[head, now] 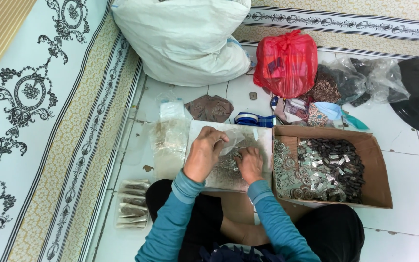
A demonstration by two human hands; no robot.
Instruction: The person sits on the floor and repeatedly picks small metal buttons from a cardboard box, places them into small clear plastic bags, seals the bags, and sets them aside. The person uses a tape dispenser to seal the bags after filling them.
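Note:
My left hand pinches a small clear plastic bag and holds it up over a flat grey board that lies across my lap. My right hand rests on the board just right of it, with its fingers closed on a small metal piece at the mouth of the bag. Small dark and silvery pieces lie scattered on the board under both hands. Both arms wear teal sleeves.
An open cardboard box of several metal and dark pieces stands right of the board. Filled clear packets lie at the left, clear bags beside the board. Behind are a white sack, a red bag and a tape roll.

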